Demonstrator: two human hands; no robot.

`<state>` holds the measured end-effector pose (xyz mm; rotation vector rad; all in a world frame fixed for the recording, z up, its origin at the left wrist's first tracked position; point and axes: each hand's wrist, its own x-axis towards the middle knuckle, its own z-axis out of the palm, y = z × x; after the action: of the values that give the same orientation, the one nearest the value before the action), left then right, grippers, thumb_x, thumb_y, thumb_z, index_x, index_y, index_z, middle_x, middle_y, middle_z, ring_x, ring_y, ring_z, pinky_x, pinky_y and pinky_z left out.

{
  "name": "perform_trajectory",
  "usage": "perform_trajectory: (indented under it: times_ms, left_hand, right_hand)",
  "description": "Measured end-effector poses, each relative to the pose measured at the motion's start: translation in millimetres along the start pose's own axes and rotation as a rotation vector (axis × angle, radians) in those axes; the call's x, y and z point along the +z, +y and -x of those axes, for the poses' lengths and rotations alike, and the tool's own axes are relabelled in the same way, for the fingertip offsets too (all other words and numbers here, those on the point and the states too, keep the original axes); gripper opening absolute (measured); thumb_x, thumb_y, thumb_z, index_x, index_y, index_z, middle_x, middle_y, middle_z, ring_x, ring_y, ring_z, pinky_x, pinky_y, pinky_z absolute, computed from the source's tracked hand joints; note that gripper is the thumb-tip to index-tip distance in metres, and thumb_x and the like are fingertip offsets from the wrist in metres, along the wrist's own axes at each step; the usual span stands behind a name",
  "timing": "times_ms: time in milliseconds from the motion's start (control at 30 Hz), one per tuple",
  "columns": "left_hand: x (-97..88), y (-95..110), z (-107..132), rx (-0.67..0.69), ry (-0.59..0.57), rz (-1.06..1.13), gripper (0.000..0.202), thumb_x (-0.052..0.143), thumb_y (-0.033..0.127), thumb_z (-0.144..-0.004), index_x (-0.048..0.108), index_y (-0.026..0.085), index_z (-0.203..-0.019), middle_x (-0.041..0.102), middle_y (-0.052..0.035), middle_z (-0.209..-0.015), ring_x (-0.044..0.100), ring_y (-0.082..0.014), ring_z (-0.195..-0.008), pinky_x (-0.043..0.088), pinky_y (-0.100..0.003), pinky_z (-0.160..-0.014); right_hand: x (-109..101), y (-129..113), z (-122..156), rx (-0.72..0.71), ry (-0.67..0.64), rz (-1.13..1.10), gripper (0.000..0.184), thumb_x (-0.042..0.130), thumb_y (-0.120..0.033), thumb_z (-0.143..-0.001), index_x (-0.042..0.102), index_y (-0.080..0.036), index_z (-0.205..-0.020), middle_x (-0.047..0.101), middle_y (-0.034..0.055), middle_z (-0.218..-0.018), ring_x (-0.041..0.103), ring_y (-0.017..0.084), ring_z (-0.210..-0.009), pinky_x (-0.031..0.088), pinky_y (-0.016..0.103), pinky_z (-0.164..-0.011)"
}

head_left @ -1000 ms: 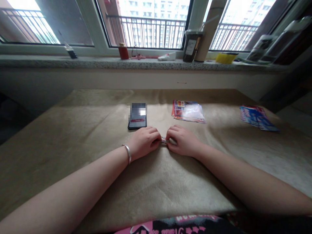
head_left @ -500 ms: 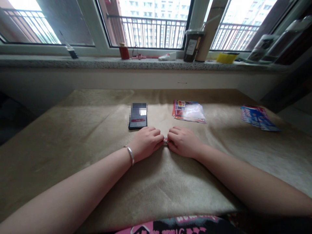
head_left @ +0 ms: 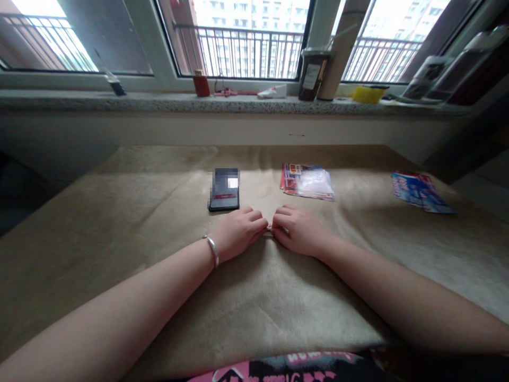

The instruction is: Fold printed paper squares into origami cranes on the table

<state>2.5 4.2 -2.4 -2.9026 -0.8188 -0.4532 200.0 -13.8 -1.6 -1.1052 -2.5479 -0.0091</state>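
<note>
- A tan, soft-looking cloth covers the wide table below a speckled grey stone windowsill;
- the left hand and right hand lie just apart mid-table, fingertips pinched on a small, thin, pale item in the narrow gap between them; most of it is hidden;
- a black rectangular phone lies just beyond the left hand; a stack of glossy red-and-blue printed leaflets beyond the right;
- the step in hand looks like fine two-handed fingertip work; the next move seems to call for steady, even pinches.
</note>
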Motion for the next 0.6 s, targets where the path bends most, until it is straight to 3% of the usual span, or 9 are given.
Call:
perform_trajectory:
  times_ms: [133, 267, 433, 600]
  left_hand:
    - [0.6, -1.9, 3.3, -0.021, 0.025, 0.117, 0.018, 0.040, 0.019, -0.094, 0.057, 0.015, -0.098, 0.061, -0.0060, -0.086, 0.054, -0.0164, -0.081, 0.045, -0.027, -0.072]
    - [-2.9, -3.1, 6.2, -0.032, 0.011, 0.220, 0.025, 0.037, 0.014, -0.092, 0.061, 0.018, -0.098, 0.061, -0.0052, -0.090, 0.054, -0.0140, -0.079, 0.045, -0.024, -0.070]
    - [-3.7, -6.9, 6.7, -0.118, 0.043, 0.424, 0.028, 0.038, 0.005, -0.084, 0.062, 0.015, -0.092, 0.059, -0.0054, -0.092, 0.055, -0.0130, -0.082, 0.046, -0.024, -0.075]
    - [-3.8, -10.1, 7.0, -0.176, 0.010, 0.565, 0.020, 0.042, 0.010, -0.086, 0.061, 0.017, -0.088, 0.059, -0.0038, -0.091, 0.056, -0.0125, -0.084, 0.047, -0.025, -0.077]
  right_hand:
    - [2.7, 6.2, 1.0, 0.036, 0.031, -0.102, 0.006, 0.054, -0.020, -0.082, 0.058, -0.018, -0.078, 0.062, 0.0056, -0.083, 0.052, 0.018, -0.083, 0.041, 0.029, -0.074]
    - [5.0, 10.1, 2.0, 0.036, 0.061, -0.182, 0.005, 0.055, -0.021, -0.082, 0.059, -0.019, -0.083, 0.064, 0.0059, -0.087, 0.055, 0.019, -0.087, 0.043, 0.031, -0.080]
    - [3.8, 9.2, 3.6, 0.089, 0.101, -0.290, 0.019, 0.052, -0.018, -0.083, 0.057, -0.019, -0.101, 0.066, 0.0039, -0.086, 0.057, 0.017, -0.085, 0.044, 0.029, -0.078]
    - [2.3, 8.2, 5.3, 0.035, 0.090, -0.369, 0.028, 0.060, -0.026, -0.080, 0.052, -0.019, -0.106, 0.067, 0.0029, -0.088, 0.058, 0.017, -0.087, 0.044, 0.031, -0.079]
